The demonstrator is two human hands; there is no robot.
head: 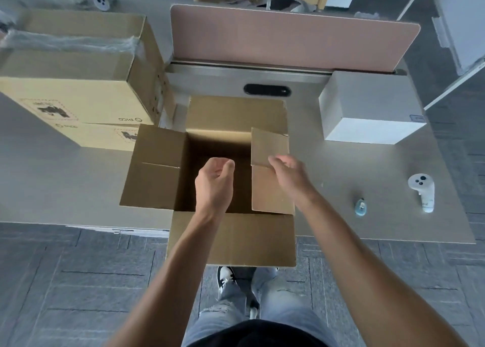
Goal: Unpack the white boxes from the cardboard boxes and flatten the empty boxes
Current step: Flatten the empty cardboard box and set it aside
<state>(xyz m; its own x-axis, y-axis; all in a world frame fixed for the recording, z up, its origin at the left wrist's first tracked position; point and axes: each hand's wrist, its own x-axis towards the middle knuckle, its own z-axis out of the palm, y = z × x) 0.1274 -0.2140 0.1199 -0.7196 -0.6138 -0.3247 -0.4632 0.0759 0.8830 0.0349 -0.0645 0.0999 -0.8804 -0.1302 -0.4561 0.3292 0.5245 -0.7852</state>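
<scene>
The left hand (214, 182) hangs over the open box (231, 239) with fingers loosely curled, holding nothing. The right hand (287, 175) lies at the right flap (270, 171); its fingertips touch the flap edge, but whether they pinch it cannot be told. Below the fingers the box interior looks dark and empty. One white box (370, 110) stands on the desk (341, 189), well apart to the right of the right hand. Judged stage: this box is unpacked and not yet flattened. Two more cartons (78, 84) sit stacked left of the left hand, apparently pending.
</scene>
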